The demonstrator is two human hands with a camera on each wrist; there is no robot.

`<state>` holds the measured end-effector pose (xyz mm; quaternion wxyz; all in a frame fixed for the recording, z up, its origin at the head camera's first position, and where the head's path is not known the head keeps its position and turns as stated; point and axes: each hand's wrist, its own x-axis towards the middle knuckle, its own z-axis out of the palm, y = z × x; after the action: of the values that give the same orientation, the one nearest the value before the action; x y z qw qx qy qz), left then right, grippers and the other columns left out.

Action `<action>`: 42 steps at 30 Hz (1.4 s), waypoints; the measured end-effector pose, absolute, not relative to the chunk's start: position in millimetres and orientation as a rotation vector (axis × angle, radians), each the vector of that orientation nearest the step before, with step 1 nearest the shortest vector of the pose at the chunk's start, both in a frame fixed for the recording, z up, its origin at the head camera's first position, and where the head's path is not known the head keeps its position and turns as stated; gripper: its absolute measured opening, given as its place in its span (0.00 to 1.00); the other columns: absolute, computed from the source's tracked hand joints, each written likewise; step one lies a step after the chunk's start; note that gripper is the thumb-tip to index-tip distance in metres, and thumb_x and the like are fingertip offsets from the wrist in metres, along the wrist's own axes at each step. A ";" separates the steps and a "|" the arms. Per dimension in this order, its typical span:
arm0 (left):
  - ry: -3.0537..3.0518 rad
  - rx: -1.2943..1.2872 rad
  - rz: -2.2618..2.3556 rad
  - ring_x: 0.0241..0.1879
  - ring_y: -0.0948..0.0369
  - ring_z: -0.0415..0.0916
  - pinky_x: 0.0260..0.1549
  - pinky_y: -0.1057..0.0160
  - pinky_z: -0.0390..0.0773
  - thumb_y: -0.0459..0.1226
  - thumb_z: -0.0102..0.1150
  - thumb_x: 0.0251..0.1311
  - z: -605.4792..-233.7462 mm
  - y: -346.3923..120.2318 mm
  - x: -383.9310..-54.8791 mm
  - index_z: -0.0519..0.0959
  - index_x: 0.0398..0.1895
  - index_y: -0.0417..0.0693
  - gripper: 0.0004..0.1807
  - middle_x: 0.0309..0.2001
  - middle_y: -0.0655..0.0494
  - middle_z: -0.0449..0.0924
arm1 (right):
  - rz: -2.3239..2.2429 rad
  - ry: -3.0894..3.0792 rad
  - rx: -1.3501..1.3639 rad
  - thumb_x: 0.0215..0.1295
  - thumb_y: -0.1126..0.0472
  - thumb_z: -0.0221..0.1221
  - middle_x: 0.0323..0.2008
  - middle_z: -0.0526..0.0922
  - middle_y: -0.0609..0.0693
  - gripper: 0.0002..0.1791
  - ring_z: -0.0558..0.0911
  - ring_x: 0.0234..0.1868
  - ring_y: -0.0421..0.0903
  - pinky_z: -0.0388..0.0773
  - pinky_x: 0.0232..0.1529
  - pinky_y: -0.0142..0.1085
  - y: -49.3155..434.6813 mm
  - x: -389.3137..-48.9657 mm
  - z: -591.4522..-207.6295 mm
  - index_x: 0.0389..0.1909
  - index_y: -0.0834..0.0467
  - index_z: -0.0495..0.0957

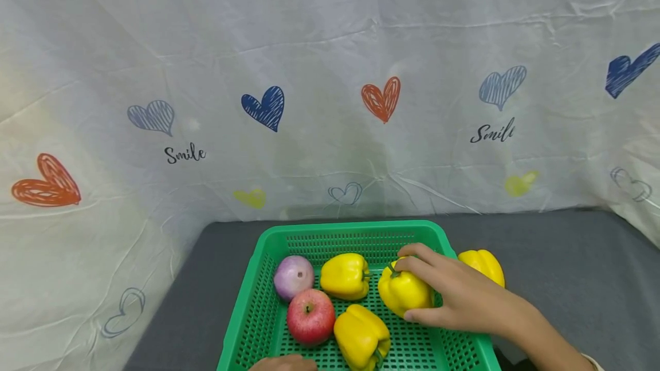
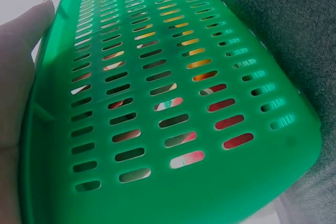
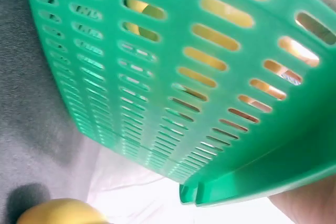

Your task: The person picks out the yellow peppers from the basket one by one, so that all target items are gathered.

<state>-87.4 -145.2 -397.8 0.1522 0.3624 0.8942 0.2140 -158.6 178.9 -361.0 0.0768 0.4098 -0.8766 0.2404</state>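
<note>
A green perforated basket [image 1: 340, 227] holds a red apple [image 1: 310, 317], a purple onion [image 1: 294, 277] and several yellow bell peppers. My right hand [image 1: 454, 288] reaches over the basket's right rim and grips one yellow bell pepper [image 1: 402, 291], fingers over its top and thumb on its near side. Another pepper [image 1: 345, 276] lies beside the onion, and one more [image 1: 362, 336] is nearer me. Only part of my left hand [image 1: 285, 364] shows at the bottom edge. In the left wrist view, that hand [image 2: 18, 66] is beside the basket's rim; its fingers are mostly hidden.
Outside the basket, to its right, a yellow bell pepper [image 1: 483, 267] lies on the dark grey tabletop [image 1: 572, 279]. A pale curtain [image 1: 319, 27] printed with hearts and the word Smile hangs behind the table and along its left side.
</note>
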 end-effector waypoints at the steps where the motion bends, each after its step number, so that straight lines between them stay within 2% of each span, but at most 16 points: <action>1: 2.565 1.057 0.608 0.17 0.75 0.56 0.13 0.75 0.60 0.44 0.52 0.57 -397.6 -145.7 -87.8 0.70 0.22 0.58 0.08 0.19 0.73 0.58 | 0.722 -2.625 1.223 0.51 0.40 0.60 0.53 0.63 0.37 0.28 0.70 0.42 0.34 0.73 0.37 0.29 179.4 -158.2 -361.4 0.53 0.43 0.67; 5: 2.562 1.051 0.612 0.18 0.75 0.57 0.15 0.75 0.62 0.44 0.52 0.58 -397.8 -146.6 -87.2 0.72 0.25 0.57 0.06 0.21 0.74 0.60 | 0.753 -2.617 1.230 0.51 0.41 0.61 0.52 0.63 0.38 0.27 0.70 0.41 0.34 0.73 0.37 0.29 180.6 -156.6 -361.7 0.52 0.43 0.66; 12: 2.559 0.936 0.655 0.16 0.74 0.57 0.13 0.73 0.62 0.46 0.51 0.58 -399.1 -143.7 -84.3 0.70 0.22 0.60 0.08 0.19 0.73 0.59 | 0.830 -2.587 1.207 0.49 0.43 0.63 0.46 0.63 0.38 0.25 0.69 0.36 0.32 0.71 0.32 0.27 182.7 -152.2 -360.6 0.48 0.41 0.66; 17: 2.559 0.879 0.629 0.16 0.73 0.57 0.13 0.72 0.62 0.46 0.51 0.57 -396.9 -142.0 -83.7 0.70 0.22 0.60 0.08 0.19 0.72 0.60 | 0.803 -2.540 1.159 0.46 0.41 0.64 0.45 0.63 0.36 0.27 0.68 0.34 0.30 0.70 0.31 0.25 184.9 -150.1 -359.7 0.46 0.40 0.66; 30: 2.588 0.873 0.652 0.15 0.73 0.56 0.11 0.72 0.60 0.47 0.52 0.56 -397.9 -141.5 -84.1 0.68 0.19 0.60 0.10 0.18 0.72 0.59 | 0.852 -2.434 1.106 0.40 0.45 0.69 0.43 0.63 0.39 0.27 0.69 0.29 0.31 0.69 0.25 0.25 193.0 -147.9 -359.0 0.43 0.40 0.69; 35: 2.566 0.866 0.633 0.15 0.73 0.56 0.12 0.72 0.61 0.47 0.51 0.57 -398.7 -141.7 -85.2 0.69 0.20 0.60 0.09 0.18 0.72 0.59 | 0.824 -2.378 1.088 0.35 0.46 0.72 0.41 0.63 0.39 0.29 0.68 0.29 0.30 0.67 0.25 0.22 193.7 -147.0 -358.6 0.41 0.40 0.70; 42: 2.560 0.969 0.628 0.16 0.74 0.56 0.12 0.73 0.61 0.46 0.51 0.58 -397.2 -144.5 -85.9 0.70 0.21 0.59 0.09 0.19 0.72 0.59 | 0.785 -2.206 1.083 0.25 0.51 0.74 0.40 0.66 0.43 0.30 0.68 0.30 0.32 0.65 0.27 0.20 195.0 -148.8 -355.9 0.37 0.46 0.73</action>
<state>-85.9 -144.5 -397.2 0.1657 0.3403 0.8989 0.2206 -148.8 195.0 -355.9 0.2771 0.4033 -0.8216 0.2925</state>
